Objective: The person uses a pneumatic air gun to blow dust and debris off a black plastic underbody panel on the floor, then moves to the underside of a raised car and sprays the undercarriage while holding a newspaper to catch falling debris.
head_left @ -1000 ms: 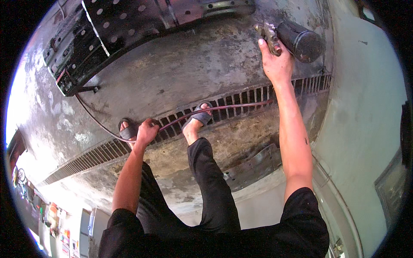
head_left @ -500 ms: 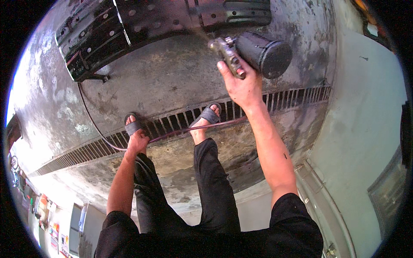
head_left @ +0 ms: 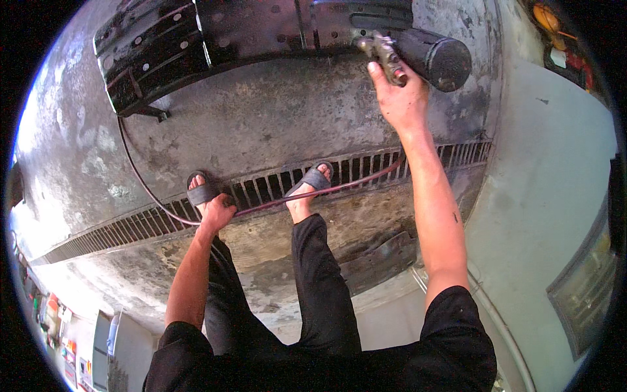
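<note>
My right hand (head_left: 405, 104) is closed around a spray gun (head_left: 388, 55) at the upper right. A black cylindrical cup (head_left: 445, 62) is attached to the gun. Its nozzle end is close to the lower right edge of a glossy black, perforated metal part (head_left: 258, 29). Low on the left, my left hand (head_left: 217, 212) is closed on a thin dark red hose (head_left: 307, 197), which runs across in front of my feet toward my right arm. Another stretch of hose curves up from my left hand to the metal part's left end.
A slotted floor drain (head_left: 268, 186) crosses the stained concrete floor (head_left: 255, 117) beneath my sandalled feet. Along the right side stands a pale wall (head_left: 535, 170), with a pipe (head_left: 503, 326) at its foot. Shelves with coloured items (head_left: 55, 320) are at the far lower left.
My right hand has carried the spray gun to the right and slightly up along the metal part's edge. The hose has followed on that side. My left hand still grips it.
</note>
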{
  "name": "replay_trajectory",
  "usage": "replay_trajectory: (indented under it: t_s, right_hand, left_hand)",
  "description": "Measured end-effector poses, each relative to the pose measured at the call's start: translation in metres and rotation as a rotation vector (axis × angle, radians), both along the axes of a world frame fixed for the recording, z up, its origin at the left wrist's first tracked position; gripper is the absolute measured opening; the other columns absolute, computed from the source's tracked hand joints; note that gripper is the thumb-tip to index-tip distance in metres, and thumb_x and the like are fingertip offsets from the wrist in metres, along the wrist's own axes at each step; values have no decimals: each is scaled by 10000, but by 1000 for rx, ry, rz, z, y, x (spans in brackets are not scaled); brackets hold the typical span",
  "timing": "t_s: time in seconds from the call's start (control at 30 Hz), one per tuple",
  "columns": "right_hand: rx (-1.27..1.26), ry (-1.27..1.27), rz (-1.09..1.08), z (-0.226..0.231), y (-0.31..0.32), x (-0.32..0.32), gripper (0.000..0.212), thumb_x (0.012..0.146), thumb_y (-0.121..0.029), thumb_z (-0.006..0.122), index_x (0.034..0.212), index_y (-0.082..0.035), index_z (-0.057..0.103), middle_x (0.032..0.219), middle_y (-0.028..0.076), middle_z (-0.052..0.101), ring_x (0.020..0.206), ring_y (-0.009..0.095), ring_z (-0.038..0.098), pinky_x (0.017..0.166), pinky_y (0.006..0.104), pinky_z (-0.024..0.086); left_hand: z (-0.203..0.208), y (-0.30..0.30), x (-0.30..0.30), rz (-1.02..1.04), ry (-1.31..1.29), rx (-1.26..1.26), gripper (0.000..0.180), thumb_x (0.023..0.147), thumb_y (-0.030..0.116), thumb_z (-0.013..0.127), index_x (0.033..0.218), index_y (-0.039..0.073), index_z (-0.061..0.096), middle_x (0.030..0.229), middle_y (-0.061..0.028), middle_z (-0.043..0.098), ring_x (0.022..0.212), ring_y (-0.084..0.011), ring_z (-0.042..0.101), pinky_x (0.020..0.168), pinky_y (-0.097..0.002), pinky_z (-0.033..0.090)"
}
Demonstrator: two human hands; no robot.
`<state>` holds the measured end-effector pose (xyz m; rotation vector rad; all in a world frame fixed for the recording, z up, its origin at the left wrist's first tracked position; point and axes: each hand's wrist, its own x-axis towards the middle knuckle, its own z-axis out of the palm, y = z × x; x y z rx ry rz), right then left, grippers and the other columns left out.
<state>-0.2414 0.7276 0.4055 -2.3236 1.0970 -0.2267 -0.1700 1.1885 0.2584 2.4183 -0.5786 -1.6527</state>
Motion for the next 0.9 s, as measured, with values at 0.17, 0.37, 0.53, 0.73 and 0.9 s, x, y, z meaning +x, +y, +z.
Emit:
replay_trajectory:
  t_s: [0.17, 0.37, 0.53, 0.73, 0.9]
  right_hand:
    - [-65, 66, -90, 7, -7, 1, 378, 881, -389, 661, 1171, -147, 678, 999, 114, 720, 934, 320, 682, 834, 405, 520]
    - [155, 15, -35, 14, 33, 3, 357, 895, -355, 658, 1203, -175, 671, 1000, 123, 715, 953, 278, 685, 846, 376, 512]
    - [261, 136, 76, 28, 76, -10, 466, 901, -451, 625, 1295, -202, 613, 1043, 136, 698, 982, 319, 671, 871, 400, 508]
    - [343, 200, -7, 52, 132, -34, 472, 898, -341, 687, 1291, -93, 600, 1188, 157, 654, 1112, 261, 632, 944, 346, 471]
    - [195, 223, -28, 38, 152, -33, 502, 895, -407, 656, 1306, -124, 602, 1187, 178, 649, 1071, 346, 632, 935, 408, 490]
  left_hand:
    - [-2, 1, -1, 60, 18, -46, 456, 767, 261, 616, 1135, -7, 638, 1016, -289, 663, 1000, -430, 637, 896, -454, 495]
    - [-3, 14, 1, 8, -41, -11, 486, 744, 247, 631, 1154, -14, 627, 1039, -305, 652, 1032, -450, 618, 921, -447, 487]
    - [-5, 31, 2, -118, -146, -82, 425, 712, 263, 675, 1036, -13, 675, 1041, -311, 643, 1056, -467, 586, 979, -476, 443]
    - [13, 7, 24, -109, -78, -87, 454, 734, 234, 673, 1133, 20, 640, 1063, -247, 655, 1064, -420, 602, 949, -450, 466]
    - [29, -11, 79, -39, -134, -211, 439, 770, 242, 647, 1157, 35, 641, 1072, -215, 675, 1031, -375, 644, 906, -414, 506]
